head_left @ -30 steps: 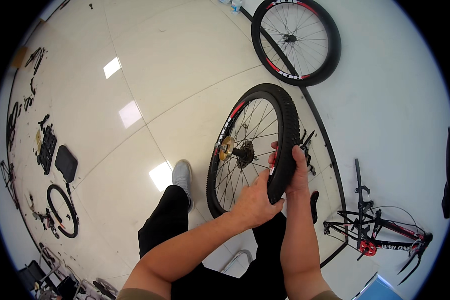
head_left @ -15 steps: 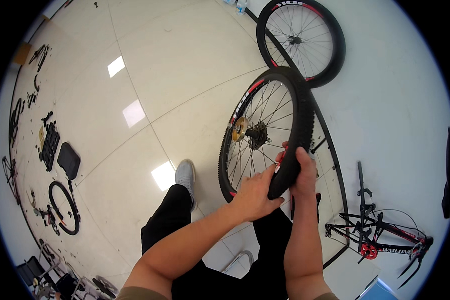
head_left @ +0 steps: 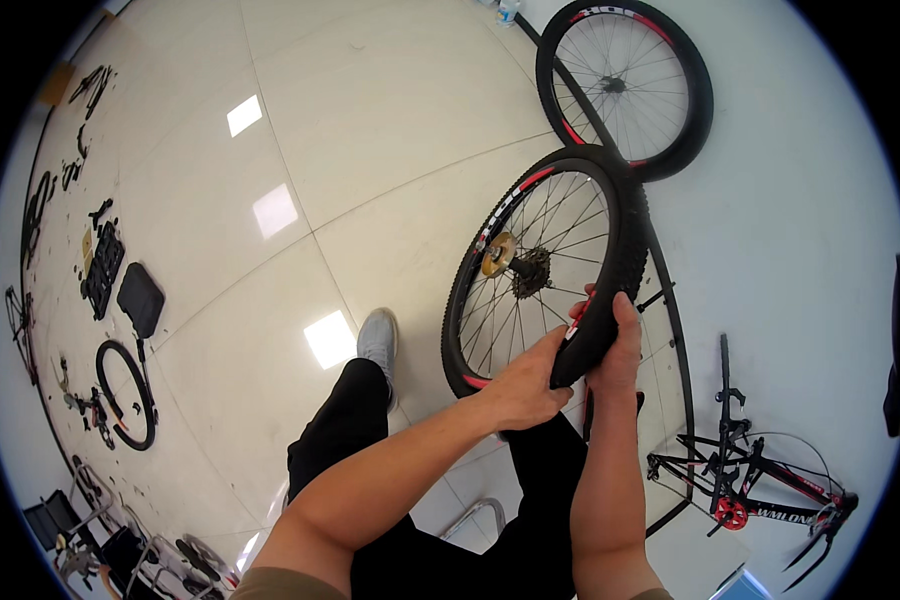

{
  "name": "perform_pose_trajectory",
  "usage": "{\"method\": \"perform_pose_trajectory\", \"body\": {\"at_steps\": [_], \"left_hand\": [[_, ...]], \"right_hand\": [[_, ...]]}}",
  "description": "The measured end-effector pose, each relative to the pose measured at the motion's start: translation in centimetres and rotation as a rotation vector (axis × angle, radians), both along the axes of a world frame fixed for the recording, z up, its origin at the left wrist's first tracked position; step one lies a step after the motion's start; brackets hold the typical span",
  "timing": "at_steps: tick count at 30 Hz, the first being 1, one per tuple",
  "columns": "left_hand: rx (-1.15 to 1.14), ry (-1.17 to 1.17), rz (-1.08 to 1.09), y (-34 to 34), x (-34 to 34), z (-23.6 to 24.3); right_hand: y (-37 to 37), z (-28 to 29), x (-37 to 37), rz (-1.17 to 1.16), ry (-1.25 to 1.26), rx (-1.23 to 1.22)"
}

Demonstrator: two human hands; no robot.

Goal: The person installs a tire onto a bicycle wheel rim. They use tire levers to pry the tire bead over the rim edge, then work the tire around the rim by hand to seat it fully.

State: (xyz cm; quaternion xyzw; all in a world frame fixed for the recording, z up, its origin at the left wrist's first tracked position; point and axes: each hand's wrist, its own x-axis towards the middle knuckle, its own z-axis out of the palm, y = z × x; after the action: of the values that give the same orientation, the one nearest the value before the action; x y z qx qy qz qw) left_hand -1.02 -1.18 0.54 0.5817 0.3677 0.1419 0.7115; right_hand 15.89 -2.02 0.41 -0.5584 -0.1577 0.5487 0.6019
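A bicycle wheel (head_left: pixel 625 235) with a black knobby tyre and a red-marked rim stands tilted in front of me. My left hand (head_left: pixel 525 388) grips the tyre at its near lower edge, fingers curled over the rim side. Around the tyre's right side, close to the left hand, my right hand (head_left: pixel 618 350) is wrapped, its thumb on the outer tread and its fingertips at the inner rim. At the hub sit a dark sprocket cassette (head_left: pixel 533 274) and a gold-coloured disc (head_left: pixel 498 255). The palms are hidden by the tyre.
A second wheel (head_left: pixel 705 95) leans against the wall beyond. On the right is a black-and-red bicycle frame (head_left: pixel 770 500). Across the tiled floor to the left lie a toolbox (head_left: pixel 102 270), a dark case (head_left: pixel 141 300), a loose tyre (head_left: pixel 102 375) and several bicycle parts. A chair leg (head_left: pixel 475 515) shows below.
The view has shifted a little, so most things appear slightly displaced. Both hands keep hold of the tyre in nearly the same places.
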Motion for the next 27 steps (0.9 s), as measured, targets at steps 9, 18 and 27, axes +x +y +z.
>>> {"method": "perform_pose_trajectory", "body": {"at_steps": [9,18,27], "left_hand": [[0.210,0.114,0.081,-0.6,0.6,0.6],[0.108,0.128,0.122,-0.1,0.4,1.0],[0.287,0.275,0.143,0.0,0.3,1.6]], "right_hand": [[-0.1,-0.6,0.9,0.090,0.203,0.070],[0.8,-0.2,-1.7,-0.021,0.010,0.021],[1.0,-0.4,-1.3,-0.004,0.050,-0.001]]}}
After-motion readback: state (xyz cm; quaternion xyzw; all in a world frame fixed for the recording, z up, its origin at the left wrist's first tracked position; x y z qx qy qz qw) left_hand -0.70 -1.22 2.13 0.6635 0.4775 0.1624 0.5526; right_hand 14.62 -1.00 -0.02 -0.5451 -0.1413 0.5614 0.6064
